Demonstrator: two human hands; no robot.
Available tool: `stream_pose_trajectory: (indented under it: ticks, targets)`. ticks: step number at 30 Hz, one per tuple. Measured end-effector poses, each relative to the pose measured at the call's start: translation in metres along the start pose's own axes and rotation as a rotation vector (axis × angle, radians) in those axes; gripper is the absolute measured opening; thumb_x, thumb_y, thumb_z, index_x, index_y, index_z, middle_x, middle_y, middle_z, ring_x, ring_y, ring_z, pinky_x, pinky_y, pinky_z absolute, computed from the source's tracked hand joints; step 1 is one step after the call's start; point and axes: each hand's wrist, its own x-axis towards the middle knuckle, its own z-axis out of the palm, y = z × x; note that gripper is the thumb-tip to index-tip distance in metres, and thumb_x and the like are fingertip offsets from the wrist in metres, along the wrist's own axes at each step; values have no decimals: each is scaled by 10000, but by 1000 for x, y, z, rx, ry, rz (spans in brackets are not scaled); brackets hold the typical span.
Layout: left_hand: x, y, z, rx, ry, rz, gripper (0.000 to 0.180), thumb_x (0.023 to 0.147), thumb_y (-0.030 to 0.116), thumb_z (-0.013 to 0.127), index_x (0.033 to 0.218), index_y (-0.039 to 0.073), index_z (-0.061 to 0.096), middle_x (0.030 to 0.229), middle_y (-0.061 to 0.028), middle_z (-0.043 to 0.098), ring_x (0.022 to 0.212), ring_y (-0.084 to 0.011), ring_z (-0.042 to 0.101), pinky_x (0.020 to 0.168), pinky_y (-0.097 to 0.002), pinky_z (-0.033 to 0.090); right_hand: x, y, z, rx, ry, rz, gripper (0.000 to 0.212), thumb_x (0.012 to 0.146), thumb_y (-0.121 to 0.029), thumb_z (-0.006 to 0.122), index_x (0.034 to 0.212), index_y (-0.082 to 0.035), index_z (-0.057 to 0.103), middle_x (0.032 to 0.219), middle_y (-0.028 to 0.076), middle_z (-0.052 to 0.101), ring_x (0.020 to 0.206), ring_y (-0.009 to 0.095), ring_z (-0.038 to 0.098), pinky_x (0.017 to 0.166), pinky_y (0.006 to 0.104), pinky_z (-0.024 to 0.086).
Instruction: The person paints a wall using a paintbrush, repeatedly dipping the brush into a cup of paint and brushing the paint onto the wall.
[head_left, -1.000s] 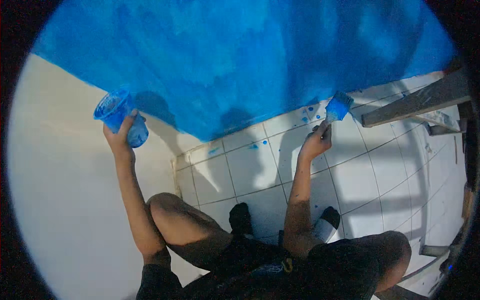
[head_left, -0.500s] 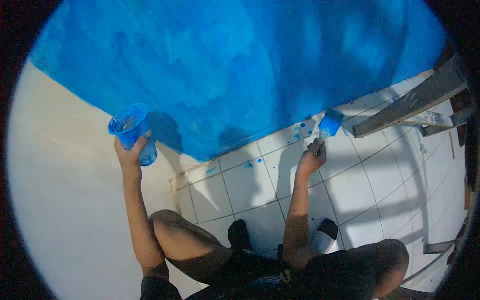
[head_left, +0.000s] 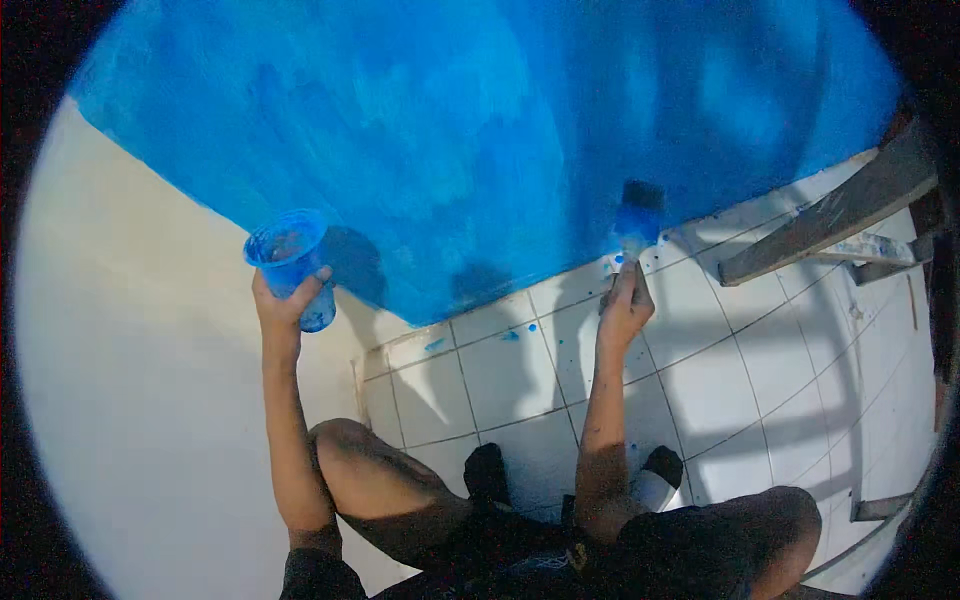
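Note:
My left hand (head_left: 287,305) is wrapped round a clear plastic cup (head_left: 285,240) smeared with blue paint, its rim tilted toward me. What paint lies at its bottom is hard to make out. In my right hand (head_left: 627,312) is a paintbrush (head_left: 638,212), gripped by the handle, its bristles dark and its lower part coated in blue. The brush head points up and lies over the lower part of the blue-painted wall (head_left: 450,150); whether the bristles touch it I cannot tell.
A white wall (head_left: 160,330) stands at the left and meets the blue one in a corner. White floor tiles (head_left: 510,370) carry several blue paint drips. At the right, a grey wooden frame (head_left: 830,215) reaches in close to the wall. My bent knees and feet are below.
My right hand has swung the brush up from over the floor tiles to in front of the blue wall. The cup sits slightly farther right in view, with the whole view shifted a little.

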Motion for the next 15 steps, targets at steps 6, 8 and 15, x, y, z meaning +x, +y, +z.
stream_pose_trajectory:
  ticks: [6, 8, 15]
  targets:
    - [5, -3, -7, 13, -9, -9, 531, 657, 142, 763, 1109, 11, 517, 941, -99, 610, 808, -195, 613, 727, -320, 508, -17, -49, 21, -24, -281, 2, 311, 897, -196, 572, 1124, 14, 603, 612, -50, 474, 513, 21, 384, 436, 207, 289]
    - [5, -5, -8, 3, -28, -30, 535, 656, 144, 763, 1111, 11, 516, 949, -100, 609, 816, -196, 612, 731, -320, 508, -23, -51, 27, 10, -286, -10, 297, 898, -190, 572, 1102, 23, 607, 597, -41, 475, 476, 19, 372, 407, 203, 275]
    - [11, -5, -13, 18, -77, -98, 543, 650, 150, 770, 1106, 8, 513, 960, -96, 610, 843, -195, 612, 751, -320, 505, -30, -51, 31, 102, -327, 113, 216, 893, -200, 589, 909, 12, 627, 636, -23, 532, 515, 34, 445, 467, 195, 336]
